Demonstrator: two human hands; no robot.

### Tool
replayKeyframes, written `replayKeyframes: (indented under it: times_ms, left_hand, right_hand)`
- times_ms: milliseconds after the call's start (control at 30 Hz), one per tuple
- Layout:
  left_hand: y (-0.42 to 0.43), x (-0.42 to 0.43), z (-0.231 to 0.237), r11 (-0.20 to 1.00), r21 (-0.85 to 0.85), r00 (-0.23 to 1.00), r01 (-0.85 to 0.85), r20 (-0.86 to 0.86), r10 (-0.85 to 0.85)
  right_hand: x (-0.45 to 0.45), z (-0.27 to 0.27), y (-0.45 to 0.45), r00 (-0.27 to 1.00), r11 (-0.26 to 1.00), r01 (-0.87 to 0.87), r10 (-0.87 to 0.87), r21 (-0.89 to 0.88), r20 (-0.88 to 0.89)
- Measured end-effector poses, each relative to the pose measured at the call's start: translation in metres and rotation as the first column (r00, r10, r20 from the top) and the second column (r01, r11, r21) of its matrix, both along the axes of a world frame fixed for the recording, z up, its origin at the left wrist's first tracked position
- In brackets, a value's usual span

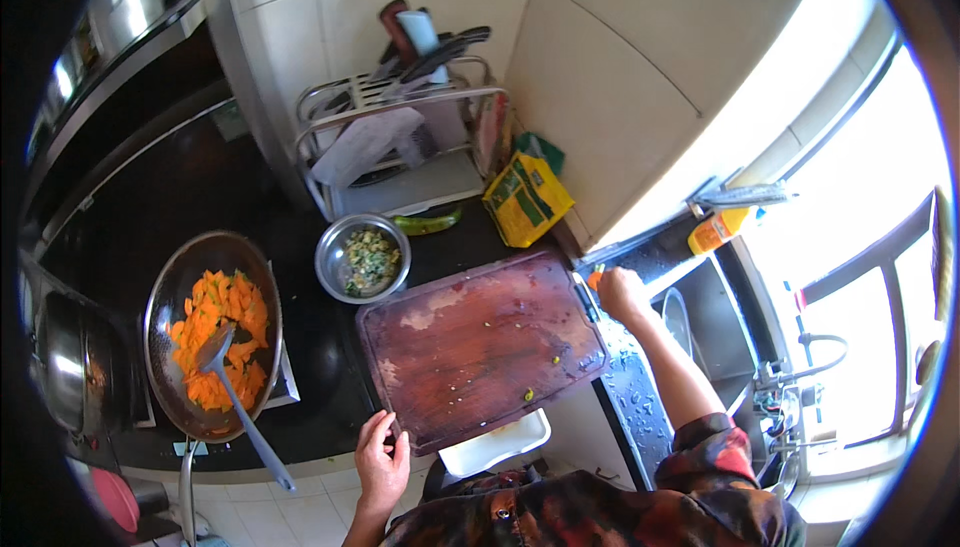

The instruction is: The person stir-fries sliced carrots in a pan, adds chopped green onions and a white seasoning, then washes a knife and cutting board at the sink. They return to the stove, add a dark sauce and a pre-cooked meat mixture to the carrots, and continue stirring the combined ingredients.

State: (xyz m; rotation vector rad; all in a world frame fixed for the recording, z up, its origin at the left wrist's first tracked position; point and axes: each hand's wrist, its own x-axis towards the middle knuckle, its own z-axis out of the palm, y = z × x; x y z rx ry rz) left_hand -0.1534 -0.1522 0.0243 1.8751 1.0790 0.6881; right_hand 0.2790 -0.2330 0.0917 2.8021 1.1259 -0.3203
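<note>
A dark red wooden cutting board (487, 344) lies before me, with a few small green and pale scraps on it. My left hand (382, 457) is beside its near left corner, fingers loosely curled with a gap to the thumb and nothing visible between them. Past the board's right end, my right hand (624, 295) is closed, palm hidden. A small orange piece (595, 280), apparently carrot, shows at its fingertips. Left of the board, sliced carrots (229, 322) with bits of green fill part of a wok (161, 367). A grey spatula (244, 419) leans in it.
A steel bowl (324, 256) of chopped food stands behind the board, near a green pepper (427, 224). Farther back are a knife rack (405, 115) and a yellow packet (529, 202). A white tray (499, 449) sits below the board's front edge. At right are a wet counter (634, 397) and sink (724, 322).
</note>
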Motion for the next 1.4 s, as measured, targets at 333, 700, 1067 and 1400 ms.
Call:
replayKeyframes:
  times_ms: [333,700,1067,1400]
  left_hand:
    - [-0.021,0.007,-0.017,0.99,-0.012,0.983,-0.14,-0.125,0.137]
    - [-0.075,-0.045,-0.039,0.558,-0.783,0.925,-0.276,-0.058,0.376]
    - [-0.134,0.05,-0.009,0.379,-0.866,0.808,0.325,0.463,0.364]
    - [-0.187,0.202,0.101,0.322,-0.759,0.82,0.566,0.557,-0.13]
  right_hand:
    - [-0.01,-0.051,-0.029,0.913,0.835,0.343,-0.188,0.43,-0.363]
    - [-0.045,-0.09,-0.155,0.748,0.568,0.601,-0.151,0.562,-0.646]
    - [-0.034,-0.037,-0.293,0.79,0.307,0.609,-0.309,0.731,-0.529]
    - [0.105,-0.049,-0.396,0.795,0.232,0.607,-0.161,0.76,-0.585]
